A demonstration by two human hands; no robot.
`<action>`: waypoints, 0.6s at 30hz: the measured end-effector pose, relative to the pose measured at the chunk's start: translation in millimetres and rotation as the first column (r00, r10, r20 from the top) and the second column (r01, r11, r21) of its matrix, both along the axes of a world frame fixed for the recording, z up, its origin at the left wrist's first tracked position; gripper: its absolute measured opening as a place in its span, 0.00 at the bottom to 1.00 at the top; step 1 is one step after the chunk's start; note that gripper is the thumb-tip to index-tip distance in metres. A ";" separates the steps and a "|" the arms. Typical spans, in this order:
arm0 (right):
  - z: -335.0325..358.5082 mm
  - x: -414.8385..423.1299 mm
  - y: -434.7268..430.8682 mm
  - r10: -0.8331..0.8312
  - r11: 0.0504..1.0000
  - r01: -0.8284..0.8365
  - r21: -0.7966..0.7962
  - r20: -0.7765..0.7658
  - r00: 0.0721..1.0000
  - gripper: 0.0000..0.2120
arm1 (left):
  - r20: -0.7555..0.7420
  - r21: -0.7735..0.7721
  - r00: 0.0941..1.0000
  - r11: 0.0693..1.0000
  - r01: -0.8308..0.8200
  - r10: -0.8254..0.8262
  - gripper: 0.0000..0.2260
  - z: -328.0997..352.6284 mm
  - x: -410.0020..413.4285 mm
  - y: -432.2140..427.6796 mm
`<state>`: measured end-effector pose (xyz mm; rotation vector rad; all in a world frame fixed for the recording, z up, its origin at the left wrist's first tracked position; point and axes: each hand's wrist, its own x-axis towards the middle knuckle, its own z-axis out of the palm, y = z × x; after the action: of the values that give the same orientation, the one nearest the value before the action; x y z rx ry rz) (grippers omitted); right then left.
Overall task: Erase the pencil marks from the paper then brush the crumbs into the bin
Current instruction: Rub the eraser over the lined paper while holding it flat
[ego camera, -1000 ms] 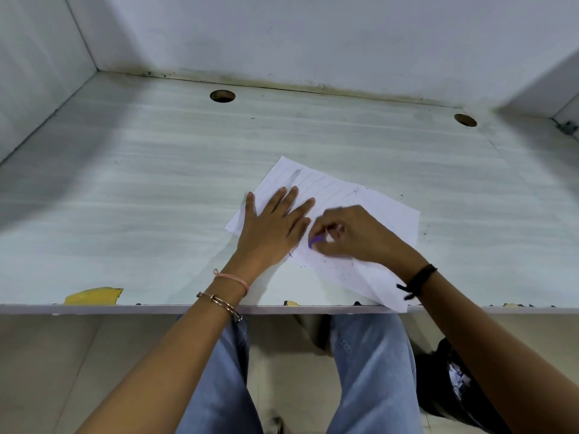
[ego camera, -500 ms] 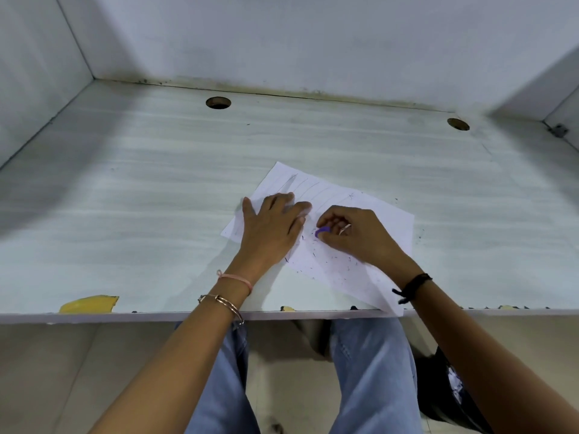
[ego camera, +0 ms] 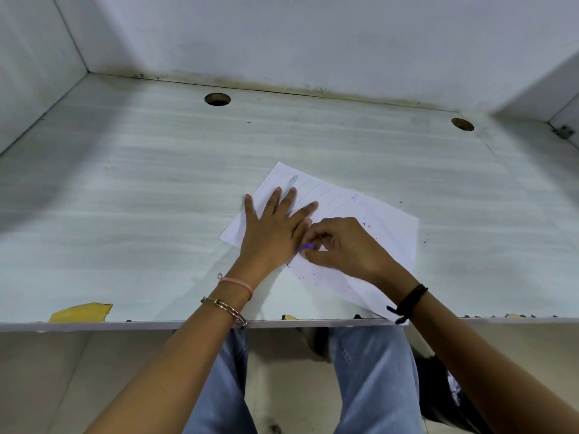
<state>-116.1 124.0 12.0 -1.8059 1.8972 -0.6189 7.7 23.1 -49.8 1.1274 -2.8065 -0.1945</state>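
Note:
A white sheet of paper [ego camera: 385,233] lies skewed on the pale desk [ego camera: 141,198], its near corner hanging over the front edge. Faint pencil lines show near its far corner, and dark crumbs speckle its near part. My left hand [ego camera: 272,230] lies flat on the paper's left side, fingers spread. My right hand [ego camera: 341,245] pinches a small purple eraser [ego camera: 306,246] against the paper, right beside my left hand. No bin is in view.
Walls close the desk in at the back and both sides. Two round cable holes [ego camera: 217,99] [ego camera: 462,124] sit near the back wall. Chipped yellow patches [ego camera: 80,312] mark the front edge. A dark bag [ego camera: 438,393] lies on the floor by my right leg.
My right hand slid the eraser back and forth over the paper, ending nearer my left hand. My left hand's fingers curled briefly and now lie spread flat again.

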 end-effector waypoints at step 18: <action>11.5 -4.1 -12.7 -0.041 0.997 0.049 0.067 -0.114 0.993 0.02 | -0.009 0.008 1.000 1.000 0.008 -0.008 0.21 3.2 0.4 2.6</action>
<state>-120.2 111.3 23.5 -1.7926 2.0119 -0.4689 8.0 25.8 -46.6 1.1149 -2.8055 -0.2114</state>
